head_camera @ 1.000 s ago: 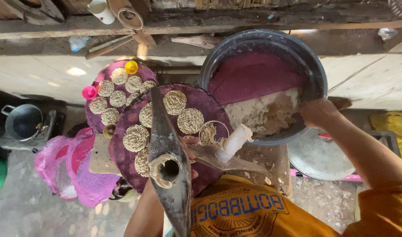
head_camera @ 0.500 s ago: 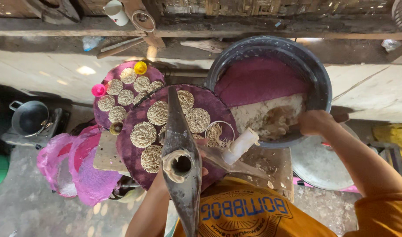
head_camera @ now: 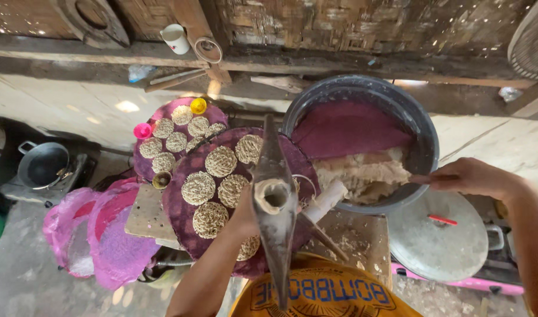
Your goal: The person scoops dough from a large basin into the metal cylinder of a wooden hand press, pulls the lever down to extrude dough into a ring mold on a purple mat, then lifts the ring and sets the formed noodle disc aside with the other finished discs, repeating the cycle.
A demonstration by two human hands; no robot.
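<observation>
Dough sits in big dark basin, upper right of centre. Right hand at basin's right rim, closed on something thin, nearer. Left hand mostly hidden behind wooden press, grip unclear, resting on purple tray of noodle discs.

The left hand grips a wooden press above a purple round tray of noodle nests. The right hand reaches into a dark basin holding pale dough. A metal lid lies just below the basin.
</observation>
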